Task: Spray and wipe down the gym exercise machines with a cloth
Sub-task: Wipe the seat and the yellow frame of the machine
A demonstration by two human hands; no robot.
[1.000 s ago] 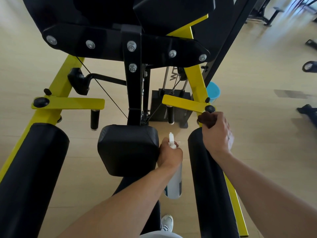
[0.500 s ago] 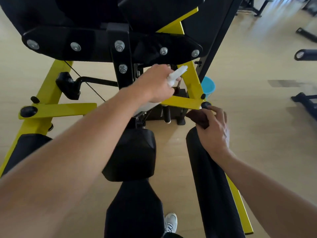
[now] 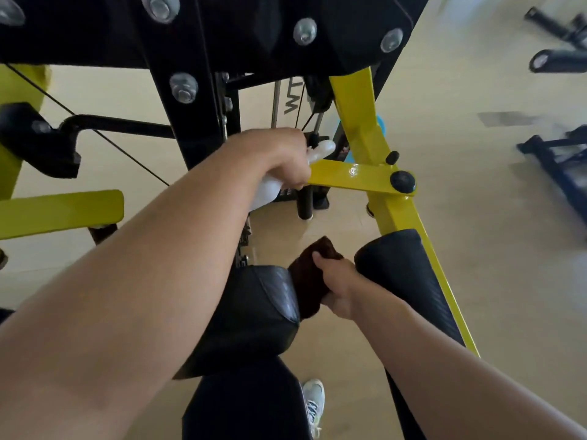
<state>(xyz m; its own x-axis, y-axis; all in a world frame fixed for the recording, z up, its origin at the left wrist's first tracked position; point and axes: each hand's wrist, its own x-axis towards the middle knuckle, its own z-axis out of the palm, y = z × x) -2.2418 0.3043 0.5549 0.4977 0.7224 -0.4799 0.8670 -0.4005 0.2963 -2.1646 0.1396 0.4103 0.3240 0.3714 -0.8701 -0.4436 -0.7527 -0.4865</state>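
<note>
Mid-job I'd say: left hand [image 3: 279,157] grips the bottle [image 3: 320,150], nozzle at the yellow bar [image 3: 349,176]. Right hand [image 3: 336,281] clutches the cloth [image 3: 313,274] just below, beside the pad [image 3: 254,312]. Wiping not started there.

There is a single view, from a wide-angle camera on the person's head. It looks forward and steeply down, very close to the yellow crossbar [image 3: 355,177] of the machine. Above the crossbar the black bolted plate [image 3: 222,33] fills the top edge. Below it both forearms run in from the bottom corners. Right of it, pale floor [image 3: 495,249] stretches away, bent by the lens.
</note>
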